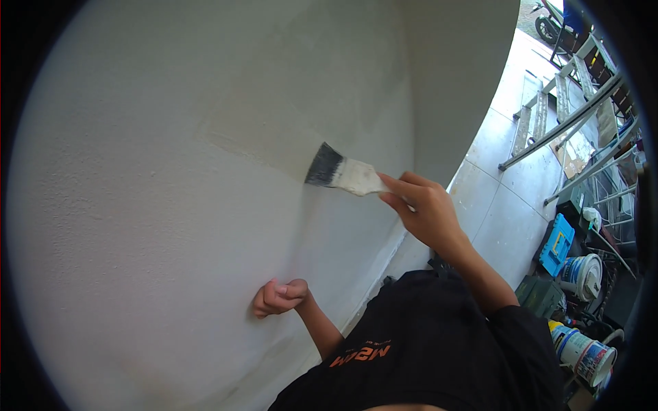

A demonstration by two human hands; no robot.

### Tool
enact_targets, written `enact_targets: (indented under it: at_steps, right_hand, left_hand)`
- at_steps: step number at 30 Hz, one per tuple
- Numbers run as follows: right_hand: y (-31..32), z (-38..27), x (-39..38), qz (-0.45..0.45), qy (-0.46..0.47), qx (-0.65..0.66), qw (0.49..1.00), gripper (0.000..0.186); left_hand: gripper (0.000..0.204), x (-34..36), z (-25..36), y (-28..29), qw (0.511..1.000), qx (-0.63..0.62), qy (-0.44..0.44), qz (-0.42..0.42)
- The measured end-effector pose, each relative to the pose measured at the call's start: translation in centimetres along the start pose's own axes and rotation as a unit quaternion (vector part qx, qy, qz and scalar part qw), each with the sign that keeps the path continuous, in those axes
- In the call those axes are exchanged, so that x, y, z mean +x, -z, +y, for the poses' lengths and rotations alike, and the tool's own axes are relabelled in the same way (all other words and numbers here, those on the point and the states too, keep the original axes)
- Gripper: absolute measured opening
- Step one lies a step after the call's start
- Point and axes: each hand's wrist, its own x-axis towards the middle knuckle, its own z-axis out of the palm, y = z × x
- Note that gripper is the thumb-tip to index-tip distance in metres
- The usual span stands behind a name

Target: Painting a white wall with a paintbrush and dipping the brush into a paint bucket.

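My right hand (425, 209) grips a paintbrush (353, 175) by its handle, fingers wrapped round it. The brush has dark bristles and a pale, paint-smeared ferrule, and its tip is at the off-white wall (171, 185), along the edge of a faint darker patch. My left hand (279, 298) is curled closed against the wall lower down; whatever it may hold is hidden. My black T-shirt fills the bottom centre.
A pale tiled floor (490, 205) runs along the right, past the wall's corner. On it stand an aluminium ladder (562, 123), a blue toolbox (556, 243), paint buckets (582, 353), dark green cases (538, 298) and assorted clutter. A two-wheeler (548, 27) shows at the top right.
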Motion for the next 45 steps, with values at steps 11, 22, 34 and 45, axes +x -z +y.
enact_targets:
  at_steps: [11,22,34,45]
  right_hand:
    - [1.5,-3.7,3.7,0.006,-0.041,0.013,0.999,0.021]
    - [4.3,-3.3,0.8,0.019,-0.094,0.026,0.995,0.019]
    - [1.9,-3.2,1.5,0.031,-0.073,-0.008,0.997,0.018]
    - [-0.5,-1.8,2.0,0.013,-0.056,-0.022,0.998,0.020]
  left_hand:
    - [0.018,-0.2,0.0,0.0,1.000,-0.005,-0.003,-0.013]
    - [0.018,-0.3,-0.4,0.2,1.000,0.007,0.002,-0.030]
    - [0.018,-0.1,-0.3,0.5,1.000,0.003,0.002,-0.027]
    - [0.020,-0.1,-0.3,-0.2,0.999,-0.022,0.017,-0.020]
